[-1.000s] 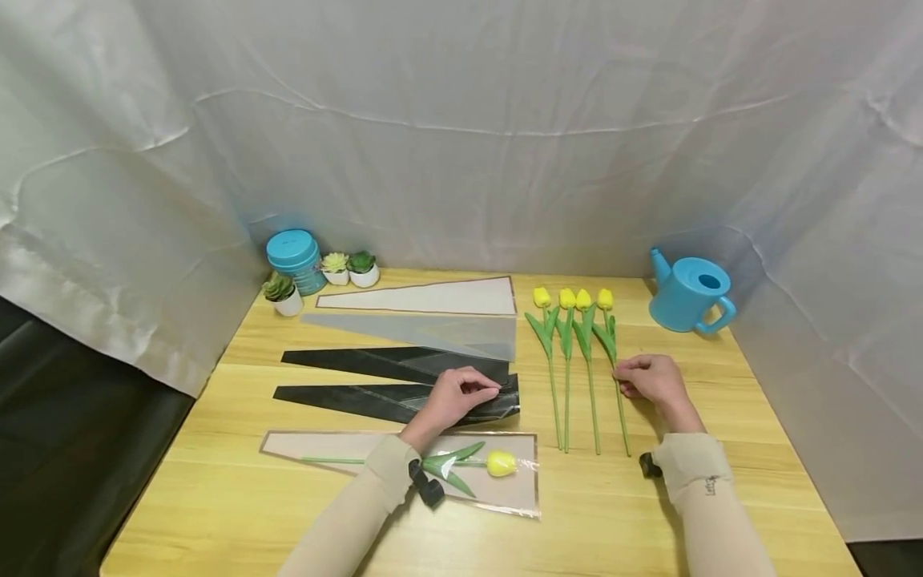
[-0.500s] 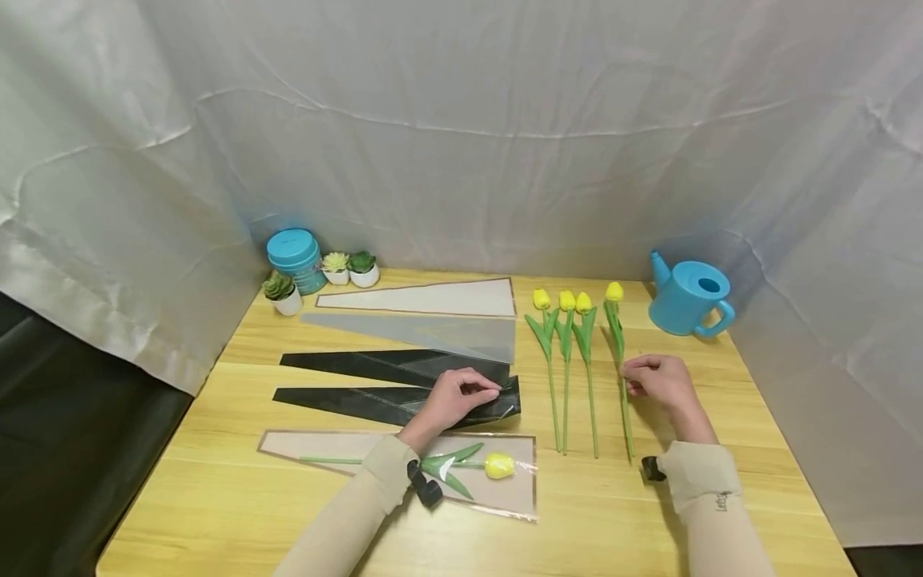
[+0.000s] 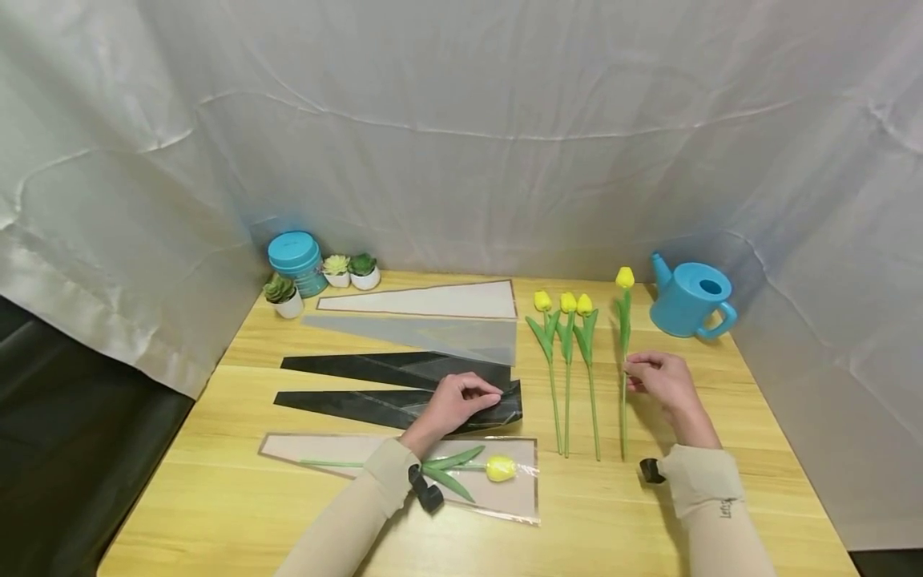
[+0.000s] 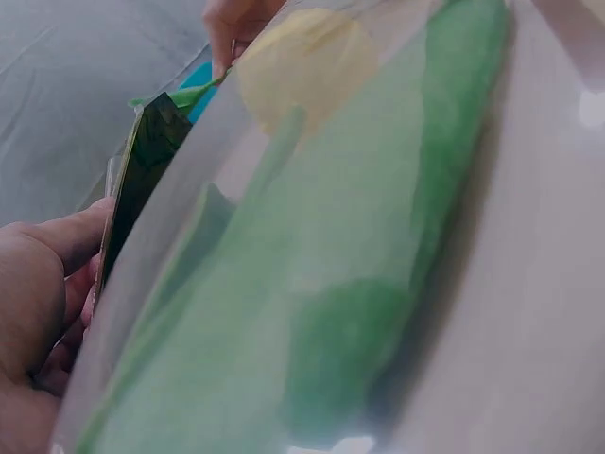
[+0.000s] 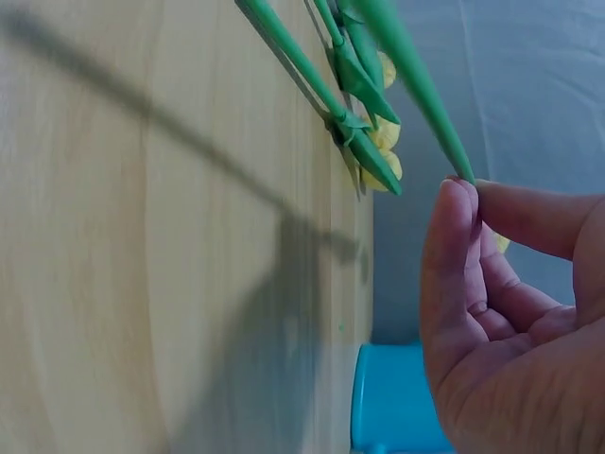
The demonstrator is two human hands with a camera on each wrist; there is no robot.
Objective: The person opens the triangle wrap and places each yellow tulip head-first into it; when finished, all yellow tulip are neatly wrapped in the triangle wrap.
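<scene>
My right hand [image 3: 662,386] pinches the green stem of a yellow tulip [image 3: 624,320] between thumb and fingertips. In the right wrist view the stem [image 5: 425,95] is lifted off the table and casts a shadow. My left hand [image 3: 453,402] holds the wide end of the nearer black flower sleeve [image 3: 346,402]; in the left wrist view that hand [image 4: 38,312] grips the edge of the dark sleeve [image 4: 142,170]. Three more yellow tulips [image 3: 584,353] lie side by side left of the held one. A wrapped tulip [image 3: 500,468] lies in a clear-fronted sleeve [image 3: 515,505] under my left forearm.
Behind lie another black sleeve [image 3: 360,365], a grey sleeve [image 3: 404,328] and a white sleeve with a dark border [image 3: 461,299]. A blue watering can [image 3: 681,304] stands back right. At back left are a blue tin [image 3: 296,260] and small potted succulents [image 3: 284,295].
My right hand has lifted the rightmost tulip from the table and shifted it slightly right, its head now more upright. My left hand has kept its hold on the black sleeve.
</scene>
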